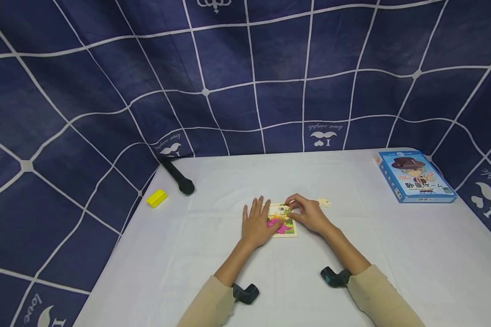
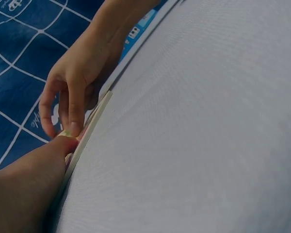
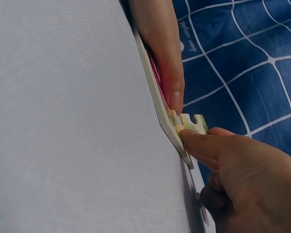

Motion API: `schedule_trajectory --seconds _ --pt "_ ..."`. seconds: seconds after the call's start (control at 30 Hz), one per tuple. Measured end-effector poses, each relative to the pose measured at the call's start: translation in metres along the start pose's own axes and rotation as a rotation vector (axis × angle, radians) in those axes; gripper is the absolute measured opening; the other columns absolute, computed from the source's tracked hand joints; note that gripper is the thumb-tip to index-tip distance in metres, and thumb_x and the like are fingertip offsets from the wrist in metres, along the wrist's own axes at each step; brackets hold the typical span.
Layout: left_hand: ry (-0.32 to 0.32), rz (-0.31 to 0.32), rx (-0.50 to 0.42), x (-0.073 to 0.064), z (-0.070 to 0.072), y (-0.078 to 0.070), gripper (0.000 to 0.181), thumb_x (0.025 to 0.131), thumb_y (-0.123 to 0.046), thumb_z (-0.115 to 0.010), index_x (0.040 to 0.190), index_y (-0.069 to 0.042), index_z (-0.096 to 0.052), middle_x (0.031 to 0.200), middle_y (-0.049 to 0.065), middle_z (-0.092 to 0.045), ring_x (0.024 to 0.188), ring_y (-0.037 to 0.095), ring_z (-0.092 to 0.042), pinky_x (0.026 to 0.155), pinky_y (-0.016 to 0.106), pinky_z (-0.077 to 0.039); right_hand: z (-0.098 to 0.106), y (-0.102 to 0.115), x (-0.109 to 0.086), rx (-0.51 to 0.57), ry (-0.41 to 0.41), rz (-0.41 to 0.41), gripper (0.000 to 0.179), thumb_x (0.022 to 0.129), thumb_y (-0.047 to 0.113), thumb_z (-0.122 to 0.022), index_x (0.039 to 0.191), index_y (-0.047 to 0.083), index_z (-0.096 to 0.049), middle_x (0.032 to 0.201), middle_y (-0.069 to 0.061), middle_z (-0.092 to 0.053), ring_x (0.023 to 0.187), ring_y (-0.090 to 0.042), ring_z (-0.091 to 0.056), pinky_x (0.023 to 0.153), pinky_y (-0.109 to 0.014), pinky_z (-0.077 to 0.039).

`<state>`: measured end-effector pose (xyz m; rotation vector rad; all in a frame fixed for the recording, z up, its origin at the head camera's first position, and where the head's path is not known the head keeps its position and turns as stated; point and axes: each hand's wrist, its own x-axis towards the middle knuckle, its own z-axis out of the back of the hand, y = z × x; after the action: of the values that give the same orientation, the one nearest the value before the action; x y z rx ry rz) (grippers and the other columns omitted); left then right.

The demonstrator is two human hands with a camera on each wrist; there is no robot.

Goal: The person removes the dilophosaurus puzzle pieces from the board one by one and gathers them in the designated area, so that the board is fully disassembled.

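Observation:
A small square jigsaw puzzle [image 1: 287,235] with a pink figure and a pale wooden frame lies on the white table. My left hand [image 1: 257,226] rests with fingers spread over its left side, the thumb reaching across the picture. At the upper right corner, my right hand [image 1: 312,215] pinches a puzzle piece [image 3: 198,123] between thumb and fingers. That piece, pale with green and a notched edge, is tilted up from the board in the right wrist view. Another loose puzzle piece [image 1: 323,202] lies just beyond the right hand.
A blue illustrated box [image 1: 417,177] sits at the back right. Towards the back left are a black microphone [image 1: 177,177] and a yellow block [image 1: 157,198]. Dark blue cloth with white lines [image 1: 237,109] hangs behind the table [image 1: 212,263] and along its sides.

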<state>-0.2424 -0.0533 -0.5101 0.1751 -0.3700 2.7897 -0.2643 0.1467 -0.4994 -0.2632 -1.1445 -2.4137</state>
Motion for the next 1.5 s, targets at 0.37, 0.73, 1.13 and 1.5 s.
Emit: schedule_trajectory --seconds 0.37,0.73,1.13,1.5 --pt "-0.004 -0.013 0.009 0.0 0.0 -0.002 0.081 0.085 -0.067 -0.039 0.145 -0.013 -0.03 0.151 0.011 -0.022 0.139 0.028 -0.014 0.109 0.053 -0.008 0.005 0.003 -0.003 0.073 -0.026 -0.03 0.034 0.074 0.01 -0.077 0.103 0.018 -0.062 0.08 0.006 -0.066 0.047 -0.007 -0.032 0.043 -0.024 -0.03" --pt "-0.009 -0.016 0.011 -0.001 0.001 -0.003 0.081 0.085 -0.066 -0.04 0.145 -0.012 -0.031 0.15 0.011 -0.023 0.138 0.029 -0.015 0.11 0.053 -0.009 0.043 0.001 -0.015 0.207 -0.09 -0.085 0.031 0.077 0.008 -0.074 0.105 0.015 -0.062 0.089 -0.002 -0.066 0.067 -0.015 -0.059 0.051 -0.018 -0.045" --pt "-0.021 -0.011 0.003 -0.001 0.0 0.002 0.081 0.085 -0.066 -0.04 0.144 -0.012 -0.031 0.15 0.011 -0.022 0.138 0.029 -0.014 0.109 0.053 -0.008 0.097 -0.033 -0.042 0.042 -0.213 -0.244 0.035 0.079 0.004 -0.071 0.111 0.012 -0.061 0.09 -0.011 -0.064 0.043 -0.011 -0.045 0.038 -0.023 -0.035" --pt "-0.009 -0.006 -0.002 -0.001 -0.002 0.001 0.081 0.085 -0.067 -0.039 0.145 -0.013 -0.029 0.151 0.01 -0.02 0.139 0.027 -0.011 0.11 0.052 -0.004 0.106 -0.059 -0.054 -0.103 -0.175 -0.333 0.033 0.08 0.006 -0.07 0.112 0.008 -0.062 0.087 -0.012 -0.065 0.06 -0.014 -0.044 0.047 -0.024 -0.032"
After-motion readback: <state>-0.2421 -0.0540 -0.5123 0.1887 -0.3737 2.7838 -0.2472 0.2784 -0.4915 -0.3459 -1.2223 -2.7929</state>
